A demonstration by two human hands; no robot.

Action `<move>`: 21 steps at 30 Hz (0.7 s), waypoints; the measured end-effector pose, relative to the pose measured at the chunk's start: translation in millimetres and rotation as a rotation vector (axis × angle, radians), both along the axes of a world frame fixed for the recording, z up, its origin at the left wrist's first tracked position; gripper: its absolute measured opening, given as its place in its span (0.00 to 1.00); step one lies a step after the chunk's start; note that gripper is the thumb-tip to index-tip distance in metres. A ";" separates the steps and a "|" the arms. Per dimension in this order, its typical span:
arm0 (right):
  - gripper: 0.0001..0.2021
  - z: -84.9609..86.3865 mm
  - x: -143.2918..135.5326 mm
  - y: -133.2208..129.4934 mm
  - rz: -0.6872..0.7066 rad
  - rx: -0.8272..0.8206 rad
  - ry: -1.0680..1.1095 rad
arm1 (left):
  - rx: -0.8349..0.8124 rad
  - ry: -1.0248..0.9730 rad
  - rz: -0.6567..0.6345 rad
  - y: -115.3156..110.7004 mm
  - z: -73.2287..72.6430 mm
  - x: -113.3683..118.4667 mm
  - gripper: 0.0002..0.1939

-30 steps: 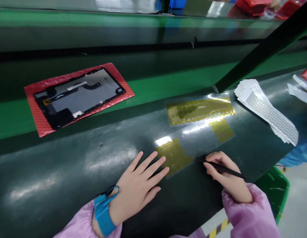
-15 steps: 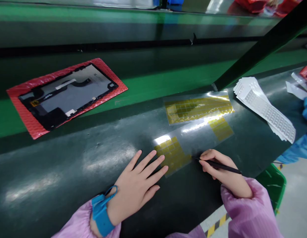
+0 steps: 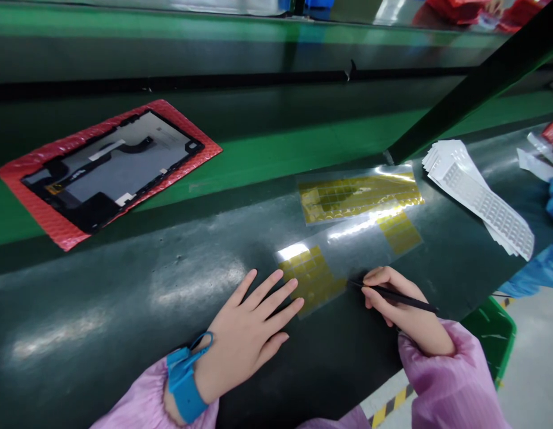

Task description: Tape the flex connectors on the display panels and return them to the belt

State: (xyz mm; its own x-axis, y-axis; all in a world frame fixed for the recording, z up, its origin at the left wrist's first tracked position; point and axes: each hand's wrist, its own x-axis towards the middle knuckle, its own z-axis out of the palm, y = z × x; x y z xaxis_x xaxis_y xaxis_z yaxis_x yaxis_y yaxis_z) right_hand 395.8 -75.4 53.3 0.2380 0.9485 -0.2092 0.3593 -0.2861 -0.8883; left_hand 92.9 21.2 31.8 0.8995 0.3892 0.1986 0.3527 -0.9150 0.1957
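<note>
My left hand (image 3: 254,333) lies flat with fingers spread, its fingertips on the left edge of a clear sheet with yellow film stickers (image 3: 308,280). A blue wrist strap (image 3: 186,386) is round that wrist. My right hand (image 3: 395,304) pinches black tweezers (image 3: 401,298), whose tip reaches the lower edge of the yellow stickers. Just beyond lies a second clear sheet of yellow film (image 3: 361,196). At the far left a display panel (image 3: 120,170), its back side up with dark flex cables, rests on a red bubble-wrap bag (image 3: 62,237).
A fanned stack of white label sheets (image 3: 480,196) lies on the right of the green table (image 3: 124,298). Behind it a dark slanted post (image 3: 464,89) rises. Below the right edge stands a green bin (image 3: 504,333). Another person's blue sleeve (image 3: 538,271) shows at far right.
The view has shifted slightly, and the panel on its red bag appears a little further left. Both hands keep nearly the same pose, with the tweezers at the sheet's edge.
</note>
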 end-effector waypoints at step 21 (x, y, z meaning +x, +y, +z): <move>0.06 0.8 3.9 6.6 0.143 -0.057 -0.090 | -0.058 -0.021 -0.001 -2.0 -2.6 -1.3 0.23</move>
